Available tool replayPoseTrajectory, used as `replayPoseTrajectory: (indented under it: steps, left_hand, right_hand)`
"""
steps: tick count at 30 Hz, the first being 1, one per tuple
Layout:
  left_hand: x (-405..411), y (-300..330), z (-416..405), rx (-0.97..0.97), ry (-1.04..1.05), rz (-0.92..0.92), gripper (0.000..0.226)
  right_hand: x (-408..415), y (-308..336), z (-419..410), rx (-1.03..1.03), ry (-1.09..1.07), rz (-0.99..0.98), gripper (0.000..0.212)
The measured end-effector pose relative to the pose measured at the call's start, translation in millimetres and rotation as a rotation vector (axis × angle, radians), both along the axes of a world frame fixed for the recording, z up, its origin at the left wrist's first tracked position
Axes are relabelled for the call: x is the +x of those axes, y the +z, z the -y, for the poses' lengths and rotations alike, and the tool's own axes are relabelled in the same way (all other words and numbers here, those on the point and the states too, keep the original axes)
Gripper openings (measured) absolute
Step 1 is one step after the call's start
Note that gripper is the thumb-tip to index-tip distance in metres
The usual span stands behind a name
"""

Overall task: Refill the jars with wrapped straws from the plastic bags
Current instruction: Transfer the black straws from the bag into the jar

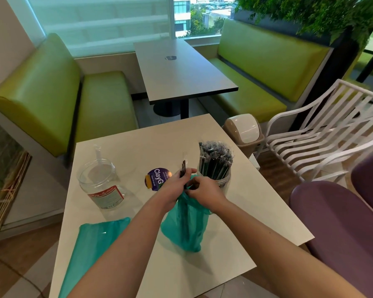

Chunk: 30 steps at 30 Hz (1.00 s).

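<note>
Green booth benches and a dark table fill the background, while our own pale surface (256,203) carries the work. We have a teal plastic bag (184,224) standing near its middle, with a second teal bag (95,239) lying flat at the near-left edge. Our left hand (177,186) is curled round a few wrapped straws (183,168) that poke up out of the bag's mouth; our right hand (205,188) pinches the bag's rim beside them. Just beyond stands a jar (219,180) already packed with dark straws, and to the left a clear jar (101,183) that looks empty, a purple round sticker (156,179) between them.

We judge the straws light and fairly stiff, though their wrappers are likely slick, so a loose bundle could slide apart; holding them round the middle, all together, seems safest. The bag is thin, soft film with no shape of its own, best held at the rim so it stays open.
</note>
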<state>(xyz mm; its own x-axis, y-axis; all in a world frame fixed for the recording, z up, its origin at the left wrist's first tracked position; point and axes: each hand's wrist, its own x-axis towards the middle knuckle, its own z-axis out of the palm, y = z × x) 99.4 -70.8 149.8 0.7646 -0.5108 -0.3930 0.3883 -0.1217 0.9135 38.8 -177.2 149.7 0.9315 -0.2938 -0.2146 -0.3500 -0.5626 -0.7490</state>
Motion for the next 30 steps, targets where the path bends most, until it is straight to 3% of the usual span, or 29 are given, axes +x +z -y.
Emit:
replayPoseTrajectory:
  steps: [3,9,13,23,30]
  left_hand:
    - [0,2,-3,-0.065,-0.014,-0.078,0.026]
    - [1,7,-15,-0.224,-0.081,-0.187,0.028]
    - [-1,2,-21,-0.347,-0.105,-0.232,0.047]
    - [-10,-14,-20,-0.118,-0.076,0.074,0.057]
    - [-7,-9,-13,-0.08,-0.111,0.176,0.056]
  right_hand:
    - [1,-1,-1,0.013,-0.017,0.032,0.009]
    - [2,-2,4,0.227,-0.071,0.056,0.017]
    - [4,-3,12,0.321,-0.129,0.0,0.015]
    - [-4,2,26,0.619,-0.209,0.024,0.017]
    - [-7,7,26,0.553,-0.216,0.099,0.011]
